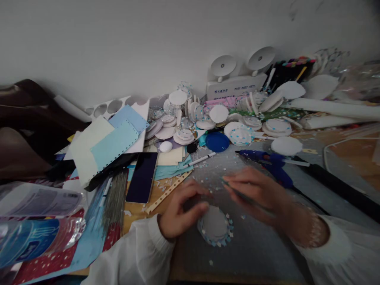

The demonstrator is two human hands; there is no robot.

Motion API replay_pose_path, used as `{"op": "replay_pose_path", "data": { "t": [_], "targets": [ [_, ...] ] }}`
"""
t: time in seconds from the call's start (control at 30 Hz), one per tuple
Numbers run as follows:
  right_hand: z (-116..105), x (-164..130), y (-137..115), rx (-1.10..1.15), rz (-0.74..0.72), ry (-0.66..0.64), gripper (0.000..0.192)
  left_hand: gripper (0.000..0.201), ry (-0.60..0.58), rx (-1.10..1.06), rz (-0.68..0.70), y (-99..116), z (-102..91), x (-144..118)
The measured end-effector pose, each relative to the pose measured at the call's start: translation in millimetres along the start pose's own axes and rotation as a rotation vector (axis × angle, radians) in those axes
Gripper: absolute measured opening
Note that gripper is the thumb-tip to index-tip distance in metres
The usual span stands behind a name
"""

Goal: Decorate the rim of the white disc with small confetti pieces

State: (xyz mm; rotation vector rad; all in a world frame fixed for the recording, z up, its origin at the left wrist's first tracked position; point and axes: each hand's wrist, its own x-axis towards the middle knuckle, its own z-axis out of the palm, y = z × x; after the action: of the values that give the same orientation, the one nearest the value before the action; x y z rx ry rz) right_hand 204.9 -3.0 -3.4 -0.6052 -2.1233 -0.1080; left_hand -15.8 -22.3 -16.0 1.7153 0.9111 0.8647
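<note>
A small white paper disc [214, 223] lies on the grey mat [208, 265], its rim ringed with tiny blue and white paper pieces. My left hand [185, 208] is at the disc's upper left edge, thumb and curved fingers apart; the thumb tip overlaps the rim, but whether it presses on it I cannot tell. To the upper right of the disc, my right hand [261, 198] is closed in a pinch above the mat. Something thin and dark runs along its fingers, with a small teal bit at the fingertips, too blurred to name. Loose paper stars lie around.
A blue glue gun [273, 162] lies beyond my right hand. Behind are a blue round lid [217, 141] and piled decorated discs [178, 122]. On the left are a phone [142, 177], coloured paper sheets [115, 138], thin wire stems [114, 200] and a plastic bottle [35, 239].
</note>
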Motion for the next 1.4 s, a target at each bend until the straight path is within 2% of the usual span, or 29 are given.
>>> {"op": "replay_pose_path", "data": {
  "t": [0.07, 0.13, 0.23, 0.33, 0.43, 0.5, 0.63, 0.67, 0.73, 0.87, 1.03, 1.17, 1.4],
  "targets": [
    [-2.4, -9.9, 6.8, 0.062, 0.216, 0.152, 0.023, 0.064, -0.101, 0.25, 0.115, 4.2, -2.5, 1.2],
    [-2.4, -16.3, 8.6, 0.122, 0.434, 0.269, 0.024, 0.085, -0.164, 0.474, 0.159, 5.4, -2.4, 2.3],
    [-1.1, -17.7, 4.6, 0.31, 0.725, 0.314, 0.017, 0.077, -0.214, 0.677, 0.141, 3.3, 0.5, 3.2],
    [-0.8, -15.4, 0.2, 0.488, 0.858, 0.337, 0.014, 0.063, -0.171, 0.716, 0.085, 1.6, 2.3, 2.8],
    [-0.8, -15.9, -0.7, 0.571, 0.887, 0.377, 0.012, 0.057, -0.059, 0.676, 0.075, 2.0, 1.7, 2.3],
    [-0.8, -17.2, -0.2, 0.602, 0.891, 0.397, 0.012, 0.059, -0.028, 0.648, 0.082, 1.8, 0.8, 2.2],
    [-1.0, -17.7, -0.8, 0.627, 0.945, 0.383, 0.013, 0.088, -0.085, 0.638, 0.083, -2.0, 0.9, 2.6],
    [-1.0, -17.3, -1.3, 0.628, 0.956, 0.376, 0.013, 0.09, -0.101, 0.645, 0.08, -3.2, 1.5, 2.7],
    [-1.1, -16.4, -2.4, 0.612, 0.957, 0.374, 0.012, 0.083, -0.112, 0.654, 0.07, -4.7, 3.1, 2.8],
    [-1.7, -16.9, -3.3, 0.622, 0.96, 0.378, 0.012, 0.069, -0.048, 0.562, 0.113, -3.1, 4.4, 1.4],
    [-3.5, -20.5, -1.8, 0.863, 0.996, 0.363, 0.01, 0.077, 0.027, 0.468, 0.251, -2.1, 2.5, -3.2],
    [-4.4, -20.7, -1.8, 1.021, 0.983, 0.327, 0.01, 0.079, 0.014, 0.459, 0.308, -3.5, 2.0, -4.6],
    [-1.8, -26.0, -4.5, 1.019, 0.991, 0.25, 0.014, 0.079, -0.011, 0.488, 0.32, -1.9, 2.5, -3.5]
  ]
}}
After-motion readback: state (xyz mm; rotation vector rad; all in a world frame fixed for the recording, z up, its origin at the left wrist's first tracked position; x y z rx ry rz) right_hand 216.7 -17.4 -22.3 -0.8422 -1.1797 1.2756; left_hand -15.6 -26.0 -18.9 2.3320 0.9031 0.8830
